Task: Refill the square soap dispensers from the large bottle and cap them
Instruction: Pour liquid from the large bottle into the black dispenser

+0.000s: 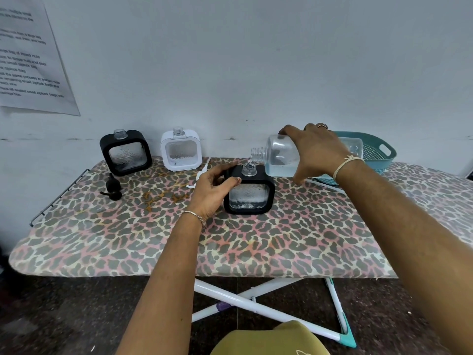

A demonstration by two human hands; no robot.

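1. The bottle (280,156) is tipped over the neck of the black dispenser (252,198), which stands on the ironing board (179,242). The right hand (317,152) grips it, fingers wrapped over its body.
2. The left hand (211,187) clasps the dispenser's left side to steady it.
3. The bottle is probably smooth and part-full, so its weight will slosh; hold it mid-body. The dispenser looks rigid and light; hold it by the frame.

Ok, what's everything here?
Front black square soap dispenser: 1, black, centre.
Back black square soap dispenser: 1, black, back left.
White square soap dispenser: 1, white, back middle.
Large clear plastic bottle: 1, clear, in right hand.
Black pump cap: 1, black, left.
White pump: 1, white, behind left hand.
Teal basket: 1, teal, right.
Leopard-print ironing board: 1, pink-grey, underneath.
Paper sheet: 1, white, wall.
Left hand: 1, holds front dispenser.
Right hand: 1, grips bottle.
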